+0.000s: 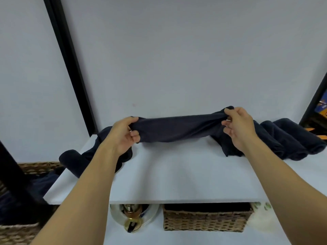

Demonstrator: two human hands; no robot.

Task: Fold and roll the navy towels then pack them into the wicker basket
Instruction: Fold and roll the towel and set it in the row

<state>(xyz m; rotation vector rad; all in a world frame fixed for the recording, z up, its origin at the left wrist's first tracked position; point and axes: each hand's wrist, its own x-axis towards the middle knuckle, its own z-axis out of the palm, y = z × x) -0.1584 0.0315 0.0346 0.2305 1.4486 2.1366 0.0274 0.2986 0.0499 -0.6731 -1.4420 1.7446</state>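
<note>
- so the navy towel [177,129] is stretched sideways between both hands, just over the back of the white counter [168,177]; I'd guess that's to pull it straight before folding
- the left hand [123,137] has its grip closed on the left end, thumb on top and fingers curled under
- the right hand [237,126] pinches the right end with thumb and forefinger (the other fingers look loose)
- the rolled towels [290,144] sit by the wall at right, probably waiting for packing; one wicker basket [205,220] sits under the counter

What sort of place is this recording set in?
Likely a home laundry or storage corner: a white shelf unit against a plain wall, a wicker basket underneath, and rolled navy towels on top.
</note>
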